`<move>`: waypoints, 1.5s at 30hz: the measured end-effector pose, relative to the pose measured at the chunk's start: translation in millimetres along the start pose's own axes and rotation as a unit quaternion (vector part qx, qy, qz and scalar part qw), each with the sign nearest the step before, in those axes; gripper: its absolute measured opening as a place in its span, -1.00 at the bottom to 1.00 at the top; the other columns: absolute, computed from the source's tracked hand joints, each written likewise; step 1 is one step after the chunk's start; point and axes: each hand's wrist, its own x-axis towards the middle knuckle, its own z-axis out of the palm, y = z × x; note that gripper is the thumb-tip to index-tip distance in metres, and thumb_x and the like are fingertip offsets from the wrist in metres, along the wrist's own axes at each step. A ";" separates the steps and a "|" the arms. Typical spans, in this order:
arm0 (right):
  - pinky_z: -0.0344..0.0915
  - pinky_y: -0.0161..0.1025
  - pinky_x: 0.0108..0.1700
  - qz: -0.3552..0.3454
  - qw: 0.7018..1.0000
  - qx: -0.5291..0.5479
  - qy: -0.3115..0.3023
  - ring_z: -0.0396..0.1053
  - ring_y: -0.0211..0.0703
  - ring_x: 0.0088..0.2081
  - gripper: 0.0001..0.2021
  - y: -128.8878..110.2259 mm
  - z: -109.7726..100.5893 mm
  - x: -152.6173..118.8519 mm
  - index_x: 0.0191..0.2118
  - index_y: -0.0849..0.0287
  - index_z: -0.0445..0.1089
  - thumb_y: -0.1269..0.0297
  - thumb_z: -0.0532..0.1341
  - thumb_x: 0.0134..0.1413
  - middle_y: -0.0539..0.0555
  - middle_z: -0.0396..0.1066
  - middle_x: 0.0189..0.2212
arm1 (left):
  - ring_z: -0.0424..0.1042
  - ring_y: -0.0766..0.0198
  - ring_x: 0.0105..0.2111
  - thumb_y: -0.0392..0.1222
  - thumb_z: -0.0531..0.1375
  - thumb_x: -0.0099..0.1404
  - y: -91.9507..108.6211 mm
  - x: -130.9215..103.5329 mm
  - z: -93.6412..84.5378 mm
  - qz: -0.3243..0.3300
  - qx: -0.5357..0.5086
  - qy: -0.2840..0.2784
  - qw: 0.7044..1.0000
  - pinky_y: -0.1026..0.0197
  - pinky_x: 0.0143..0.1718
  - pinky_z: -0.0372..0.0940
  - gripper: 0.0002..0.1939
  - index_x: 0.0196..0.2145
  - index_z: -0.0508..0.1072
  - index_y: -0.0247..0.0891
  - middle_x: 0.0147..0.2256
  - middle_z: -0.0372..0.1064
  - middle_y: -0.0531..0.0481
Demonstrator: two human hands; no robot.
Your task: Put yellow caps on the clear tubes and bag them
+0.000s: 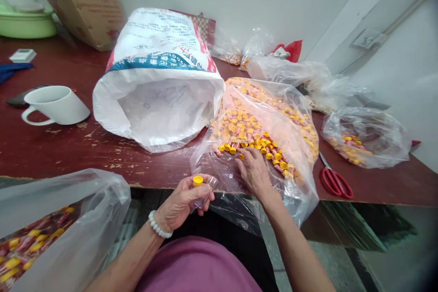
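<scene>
My left hand (190,196) is closed in front of the table edge. Between its thumb and fingers sit a small yellow cap (197,181), open side up, and at least one clear plastic tube (212,183), partly covered by the fingers. My right hand (255,171) reaches into the mouth of a large clear plastic bag (301,191) lying on the table. Its thumb and fingertips close around a yellow-capped piece (241,157). Many similar pieces with yellow caps and red-and-white patterned bodies (270,150) fill the bag beyond that hand.
A white woven sack (157,45) gapes toward me beside a white mug (56,105). Red-handled scissors (335,182) lie right of the bag. A smaller bag (369,137) holds more capped pieces; another open bag (99,210) is at lower left. A cardboard box (78,4) stands behind.
</scene>
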 end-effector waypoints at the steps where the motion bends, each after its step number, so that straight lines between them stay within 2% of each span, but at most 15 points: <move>1: 0.24 -0.02 -0.03 0.013 0.999 -0.037 -0.007 0.27 0.03 -0.06 -0.80 7.7 5.1 5.2 -0.17 0.18 0.40 0.27 0.14 0.09 0.23 0.31 -0.12 | 0.32 0.39 -0.57 -0.13 0.21 0.19 1.5 -0.6 -0.1 -0.005 -0.001 0.004 1.000 0.37 -0.64 0.18 -0.70 -0.14 0.34 -0.31 -0.42 0.33 -0.01; 5: 0.27 -0.03 -0.14 0.074 0.997 -0.012 0.003 0.29 0.00 -0.19 -0.90 20.2 15.9 8.2 -0.39 0.19 0.37 0.27 0.20 0.00 0.20 0.30 -0.24 | 0.38 0.33 -0.54 -0.09 0.25 0.14 5.2 -0.9 0.9 0.005 0.033 0.044 0.998 0.39 -0.69 0.20 -0.62 -0.11 0.32 -0.27 -0.33 0.31 -0.02; 9: 0.29 -0.12 -0.24 0.098 0.993 0.068 0.003 0.31 -0.11 -0.31 -0.86 4.9 3.8 -4.3 -0.35 0.19 0.32 0.22 0.16 0.04 0.12 0.35 -0.35 | 0.35 0.37 -0.52 -0.12 0.29 0.08 2.3 1.9 1.1 0.045 0.100 0.071 0.991 0.41 -0.68 0.18 -0.61 -0.14 0.39 -0.30 -0.34 0.29 -0.01; 12: 0.28 -0.26 -0.34 0.131 0.952 0.272 -0.052 0.33 -0.22 -0.39 -0.79 -22.1 -14.6 -16.7 -0.23 0.17 0.28 0.14 0.16 0.09 0.05 0.39 -0.37 | 0.32 0.37 -0.52 -0.11 0.31 0.05 -0.7 2.7 2.6 0.049 0.142 0.093 0.984 0.41 -0.66 0.16 -0.60 -0.15 0.43 -0.31 -0.36 0.32 -0.02; 14: 0.27 -0.30 -0.35 0.114 0.920 0.361 -0.101 0.34 -0.25 -0.39 -0.78 -39.7 -26.4 -23.8 -0.22 0.15 0.29 0.15 0.19 0.07 0.02 0.40 -0.37 | 0.31 0.37 -0.51 -0.12 0.32 0.03 -0.3 2.2 5.8 0.054 0.173 0.099 0.978 0.41 -0.63 0.16 -0.62 -0.18 0.46 -0.31 -0.39 0.36 -0.01; 16: 0.24 -0.32 -0.37 0.073 0.931 0.336 -0.124 0.31 -0.27 -0.42 -0.82 -51.1 -35.6 -28.0 -0.24 0.14 0.33 0.17 0.21 0.07 -0.01 0.38 -0.42 | 0.31 0.35 -0.47 -0.18 0.33 0.01 2.3 1.1 10.5 0.077 0.200 0.098 0.972 0.38 -0.54 0.20 -0.67 -0.23 0.50 -0.32 -0.40 0.39 -0.02; 19: 0.22 -0.33 -0.39 0.021 0.959 0.261 -0.113 0.29 -0.30 -0.46 -0.85 -55.7 -44.2 -29.0 -0.26 0.14 0.38 0.20 0.20 0.08 -0.04 0.38 -0.47 | 0.31 0.34 -0.45 -0.25 0.34 -0.01 6.7 -1.0 17.7 0.099 0.217 0.096 0.966 0.36 -0.46 0.21 -0.72 -0.27 0.53 -0.33 -0.42 0.42 -0.01; 25: 0.25 -0.33 -0.36 -0.033 0.976 0.201 -0.077 0.31 -0.30 -0.45 -0.88 -54.1 -49.1 -30.9 -0.25 0.14 0.38 0.24 0.19 0.10 -0.02 0.42 -0.43 | 0.26 0.39 -0.54 -0.17 0.32 0.04 4.8 -5.6 18.5 0.065 0.222 0.088 0.969 0.40 -0.62 0.08 -0.70 -0.25 0.49 -0.33 -0.50 0.34 0.03; 28: 0.28 -0.30 -0.31 -0.043 0.975 0.192 -0.102 0.35 -0.26 -0.40 -0.87 -56.1 -49.9 -34.2 -0.25 0.12 0.38 0.22 0.18 0.11 0.00 0.43 -0.40 | 0.28 0.38 -0.54 -0.11 0.30 0.06 3.3 -7.2 17.8 0.040 0.217 0.066 0.973 0.41 -0.64 0.08 -0.66 -0.21 0.47 -0.32 -0.49 0.33 0.03; 30: 0.30 -0.27 -0.26 -0.043 0.971 0.202 -0.121 0.38 -0.23 -0.33 -0.81 -56.9 -51.0 -35.7 -0.16 0.09 0.36 0.19 0.18 0.11 0.01 0.45 -0.31 | 0.28 0.38 -0.54 -0.10 0.30 0.07 3.8 -7.5 19.4 0.038 0.189 0.041 0.980 0.41 -0.64 0.09 -0.64 -0.19 0.46 -0.33 -0.49 0.33 0.02; 33: 0.29 -0.17 -0.11 -0.040 0.976 0.200 -0.078 0.35 -0.12 -0.12 -0.56 -56.9 -51.0 -38.7 0.03 0.06 0.23 0.11 0.25 0.02 0.10 0.37 -0.07 | 0.29 0.39 -0.58 -0.10 0.29 0.08 4.8 -7.4 22.9 0.032 0.133 0.021 0.990 0.39 -0.66 0.09 -0.66 -0.21 0.45 -0.35 -0.49 0.33 0.02; 35: 0.24 -0.07 -0.02 -0.070 0.980 0.175 -0.058 0.27 -0.01 -0.01 -0.36 -57.6 -46.9 -43.0 0.05 0.08 0.18 0.04 0.36 -0.17 0.16 0.30 -0.01 | 0.29 0.40 -0.61 -0.11 0.30 0.09 3.8 -7.6 24.9 0.017 0.091 0.027 0.995 0.37 -0.63 0.13 -0.68 -0.23 0.44 -0.35 -0.47 0.35 0.01; 38: 0.23 0.00 -0.02 -0.118 0.980 0.138 -0.077 0.25 0.08 -0.02 -0.23 -61.8 -33.4 -52.8 -0.02 0.11 0.18 0.03 0.45 -0.42 0.20 0.28 -0.06 | 0.32 0.40 -0.61 -0.15 0.31 0.07 -0.9 -9.2 26.7 0.003 0.015 0.036 0.999 0.33 -0.56 0.20 -0.70 -0.26 0.43 -0.35 -0.45 0.37 -0.01; 43: 0.26 -0.08 -0.09 -0.102 0.980 0.154 -0.073 0.25 -0.02 -0.10 -0.35 -67.8 -11.2 -61.9 -0.10 0.12 0.16 0.31 0.42 -0.41 0.13 0.25 -0.12 | 0.33 0.37 -0.55 -0.19 0.34 0.03 -9.6 -11.7 26.0 -0.006 -0.062 0.061 0.996 0.31 -0.50 0.26 -0.73 -0.32 0.44 -0.37 -0.44 0.38 -0.03; 45: 0.28 -0.12 -0.13 -0.085 0.977 0.187 -0.062 0.26 -0.07 -0.15 -0.39 -70.0 -7.8 -61.4 -0.12 0.13 0.16 0.35 0.39 -0.41 0.10 0.25 -0.17 | 0.34 0.36 -0.54 -0.20 0.34 0.04 -10.3 -11.8 25.2 -0.018 -0.077 0.060 0.995 0.30 -0.50 0.27 -0.72 -0.30 0.43 -0.36 -0.45 0.39 -0.04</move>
